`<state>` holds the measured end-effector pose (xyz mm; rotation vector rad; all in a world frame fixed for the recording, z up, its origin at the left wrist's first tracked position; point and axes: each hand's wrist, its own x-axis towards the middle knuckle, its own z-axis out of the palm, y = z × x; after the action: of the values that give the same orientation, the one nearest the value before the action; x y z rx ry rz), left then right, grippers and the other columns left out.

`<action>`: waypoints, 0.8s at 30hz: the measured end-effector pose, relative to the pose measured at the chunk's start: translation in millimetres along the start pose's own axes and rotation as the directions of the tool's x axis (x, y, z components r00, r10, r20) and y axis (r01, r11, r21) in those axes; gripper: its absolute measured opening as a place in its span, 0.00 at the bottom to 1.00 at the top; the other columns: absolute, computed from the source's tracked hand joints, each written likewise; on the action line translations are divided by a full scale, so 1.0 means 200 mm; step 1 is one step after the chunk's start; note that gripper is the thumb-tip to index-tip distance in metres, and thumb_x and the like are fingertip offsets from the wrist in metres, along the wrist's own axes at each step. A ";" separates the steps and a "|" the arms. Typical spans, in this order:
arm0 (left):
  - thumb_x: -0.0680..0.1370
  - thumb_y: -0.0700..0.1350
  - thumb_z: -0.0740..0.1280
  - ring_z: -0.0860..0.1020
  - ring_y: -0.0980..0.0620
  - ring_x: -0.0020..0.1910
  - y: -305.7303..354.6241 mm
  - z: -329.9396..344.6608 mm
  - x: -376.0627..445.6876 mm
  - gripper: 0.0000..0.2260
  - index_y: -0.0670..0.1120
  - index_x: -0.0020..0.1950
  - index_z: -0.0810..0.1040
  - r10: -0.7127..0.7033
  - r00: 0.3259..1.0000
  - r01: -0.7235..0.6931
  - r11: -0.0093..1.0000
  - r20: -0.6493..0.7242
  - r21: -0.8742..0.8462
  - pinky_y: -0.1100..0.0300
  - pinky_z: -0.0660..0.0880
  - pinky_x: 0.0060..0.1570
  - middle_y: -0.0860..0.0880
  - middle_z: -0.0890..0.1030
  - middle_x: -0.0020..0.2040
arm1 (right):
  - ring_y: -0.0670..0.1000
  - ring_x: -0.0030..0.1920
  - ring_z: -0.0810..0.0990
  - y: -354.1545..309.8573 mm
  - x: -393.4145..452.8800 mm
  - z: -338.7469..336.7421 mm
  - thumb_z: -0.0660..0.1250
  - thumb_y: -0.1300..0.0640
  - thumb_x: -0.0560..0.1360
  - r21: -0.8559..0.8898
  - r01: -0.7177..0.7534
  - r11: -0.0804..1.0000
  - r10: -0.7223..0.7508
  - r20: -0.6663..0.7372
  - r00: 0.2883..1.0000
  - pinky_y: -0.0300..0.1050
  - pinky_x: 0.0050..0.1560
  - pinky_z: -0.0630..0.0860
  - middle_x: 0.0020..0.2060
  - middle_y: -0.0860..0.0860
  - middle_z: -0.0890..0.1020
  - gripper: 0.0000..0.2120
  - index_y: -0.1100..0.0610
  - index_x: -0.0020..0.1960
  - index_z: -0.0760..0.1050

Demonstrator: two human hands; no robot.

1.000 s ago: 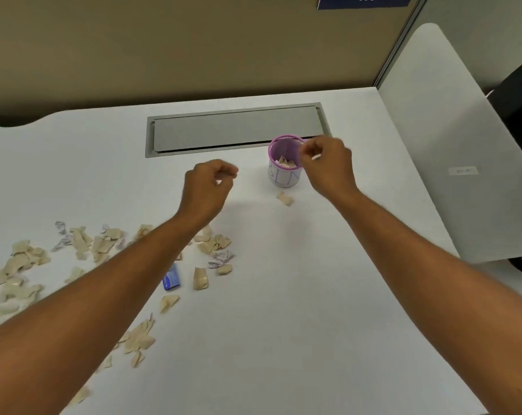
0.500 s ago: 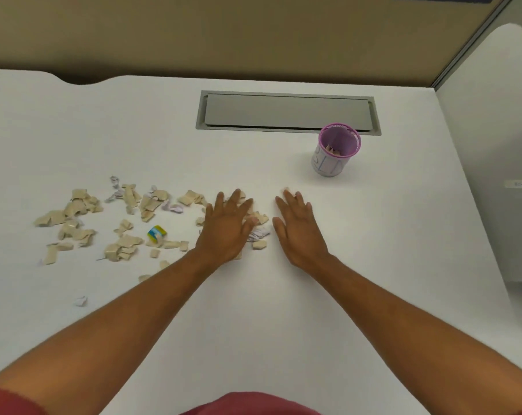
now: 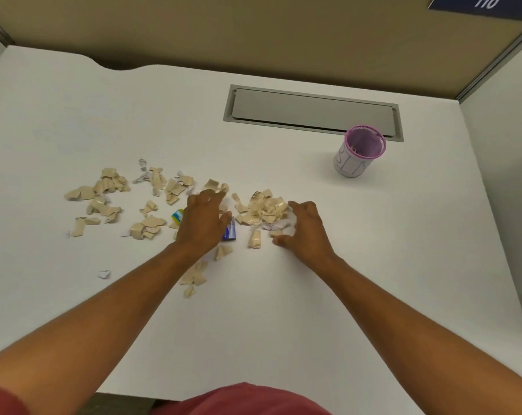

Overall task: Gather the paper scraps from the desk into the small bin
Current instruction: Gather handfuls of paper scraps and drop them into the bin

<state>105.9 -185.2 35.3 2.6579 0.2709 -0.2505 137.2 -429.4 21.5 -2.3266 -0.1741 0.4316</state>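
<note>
Meanwhile, paper scraps [image 3: 104, 202] are seen strewn across the white surface [image 3: 283, 310] at centre left; the left hand [image 3: 202, 224] is laid spread over some, the right hand [image 3: 306, 232] cupped open beside a heap, empty, with the small bin [image 3: 358, 152] at upper right.

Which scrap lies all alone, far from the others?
The small white crumpled scrap, nearest the desk's front edge, left of the left arm; every other scrap sits in a cluster.

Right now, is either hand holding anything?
Nothing is lifted. The left hand and right hand lie open on the white desk, flanking a heap of beige paper scraps.
</note>
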 end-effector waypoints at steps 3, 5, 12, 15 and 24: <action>0.83 0.46 0.66 0.67 0.41 0.75 0.07 0.01 0.04 0.22 0.44 0.77 0.71 0.040 0.999 -0.036 0.989 0.028 -0.145 0.52 0.62 0.75 0.43 0.73 0.75 | 0.50 0.51 0.78 -0.11 0.07 0.03 0.82 0.59 0.67 0.035 0.026 0.999 -0.027 0.024 0.999 0.53 0.60 0.79 0.57 0.49 0.71 0.35 0.54 0.71 0.73; 0.82 0.45 0.68 0.71 0.42 0.74 0.12 0.00 0.06 0.22 0.45 0.76 0.73 0.054 0.998 -0.043 0.970 0.039 -0.241 0.51 0.65 0.75 0.43 0.75 0.73 | 0.51 0.51 0.78 -0.15 0.12 0.02 0.82 0.60 0.66 0.017 0.033 0.999 -0.034 0.053 0.998 0.54 0.60 0.79 0.59 0.51 0.72 0.37 0.56 0.72 0.72; 0.82 0.46 0.67 0.70 0.41 0.73 0.06 -0.01 0.11 0.17 0.47 0.72 0.77 0.027 0.999 -0.034 0.983 -0.040 -0.180 0.51 0.67 0.70 0.47 0.76 0.72 | 0.58 0.74 0.61 -0.21 0.19 -0.07 0.85 0.43 0.60 -0.353 0.168 0.921 -0.115 0.166 0.979 0.53 0.66 0.71 0.78 0.50 0.59 0.57 0.46 0.80 0.58; 0.79 0.52 0.71 0.65 0.40 0.76 0.10 -0.02 0.15 0.27 0.49 0.77 0.72 0.074 0.995 -0.069 0.995 0.068 -0.075 0.47 0.67 0.72 0.47 0.69 0.78 | 0.61 0.74 0.59 -0.26 0.21 -0.03 0.81 0.42 0.64 -0.485 0.213 0.848 -0.082 0.277 0.957 0.55 0.70 0.70 0.81 0.52 0.54 0.57 0.44 0.82 0.51; 0.76 0.47 0.68 0.78 0.42 0.55 0.24 -0.01 0.24 0.11 0.44 0.55 0.84 0.196 0.959 -0.211 0.976 0.206 0.057 0.49 0.78 0.53 0.43 0.79 0.57 | 0.59 0.51 0.75 -0.24 0.16 0.03 0.67 0.57 0.78 -0.368 0.265 0.891 -0.236 0.122 0.964 0.57 0.49 0.77 0.50 0.54 0.79 0.08 0.56 0.54 0.82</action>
<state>162.4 -219.2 46.1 2.6852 -0.0787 -0.4649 165.5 -382.7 43.6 -2.6204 -0.6404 0.3786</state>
